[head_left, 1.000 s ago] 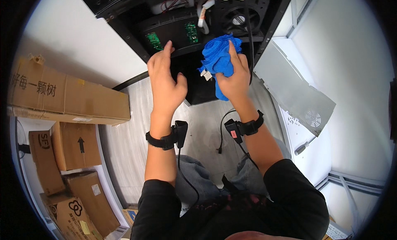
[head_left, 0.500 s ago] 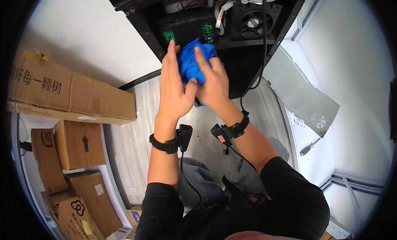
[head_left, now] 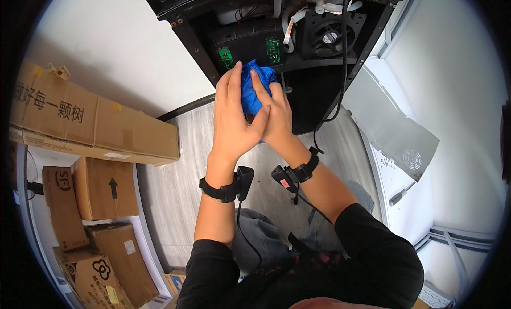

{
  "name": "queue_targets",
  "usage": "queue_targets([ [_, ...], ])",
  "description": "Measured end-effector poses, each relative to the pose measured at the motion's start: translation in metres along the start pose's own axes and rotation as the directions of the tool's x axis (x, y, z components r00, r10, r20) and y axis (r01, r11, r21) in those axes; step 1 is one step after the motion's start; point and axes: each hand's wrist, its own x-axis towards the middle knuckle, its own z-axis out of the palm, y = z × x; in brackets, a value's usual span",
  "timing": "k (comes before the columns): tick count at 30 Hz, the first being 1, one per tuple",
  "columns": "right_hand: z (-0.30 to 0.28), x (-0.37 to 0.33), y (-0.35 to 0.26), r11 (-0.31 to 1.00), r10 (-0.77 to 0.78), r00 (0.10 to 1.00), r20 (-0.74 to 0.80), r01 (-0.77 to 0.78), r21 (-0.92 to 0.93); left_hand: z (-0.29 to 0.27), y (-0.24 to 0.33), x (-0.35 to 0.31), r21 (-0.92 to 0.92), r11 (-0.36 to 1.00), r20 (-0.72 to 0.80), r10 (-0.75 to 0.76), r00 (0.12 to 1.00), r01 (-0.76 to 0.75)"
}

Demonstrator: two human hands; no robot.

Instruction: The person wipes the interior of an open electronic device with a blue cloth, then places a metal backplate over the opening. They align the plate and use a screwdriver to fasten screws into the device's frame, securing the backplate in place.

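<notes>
Between my two hands is a crumpled blue cloth (head_left: 254, 91), bunched up in front of an opened black machine cabinet (head_left: 205, 56). My left hand (head_left: 232, 117) presses on the cloth's left side, fingers long and close together, its thumb reaching across to the right hand. My right hand (head_left: 277, 115) wraps the cloth from the right, index finger lying over it. Part of the cloth is hidden under the palms. Just beyond the hands, inside the cabinet, are a left green circuit board (head_left: 225, 57) and a right green circuit board (head_left: 273, 50).
A black fan (head_left: 330, 38), white tubes (head_left: 290, 32) and a hanging black cable (head_left: 343, 69) are at the cabinet's right. A grey metal panel (head_left: 391, 125) and a screwdriver (head_left: 401, 193) lie on a white surface at right. Cardboard boxes (head_left: 109, 186) stand at left.
My hands have drawn closer together around the cloth, and my left thumb now overlaps the right hand. The cabinet and surroundings sit slightly lower and further right in view.
</notes>
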Motion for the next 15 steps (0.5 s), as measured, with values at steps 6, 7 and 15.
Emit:
queue_targets([
  [6, -0.011, 0.006, 0.016, 0.999, 0.039, 0.989, -0.146, -0.033, 0.041, 0.000, -0.001, 0.001, 0.017, 1.000, 0.010, -0.010, 1.000, 0.010],
  [7, -0.013, 0.007, 0.021, 1.000, 0.018, 0.980, -0.197, -0.016, 0.009, 0.001, -0.001, 0.001, 0.011, 1.000, 0.002, -0.016, 1.000, 0.016],
  [15, -0.041, 0.012, 0.010, 0.996, 0.086, 0.996, 0.040, -0.085, -0.010, -0.002, -0.002, 0.002, 0.007, 1.000, -0.013, -0.014, 1.000, 0.014],
])
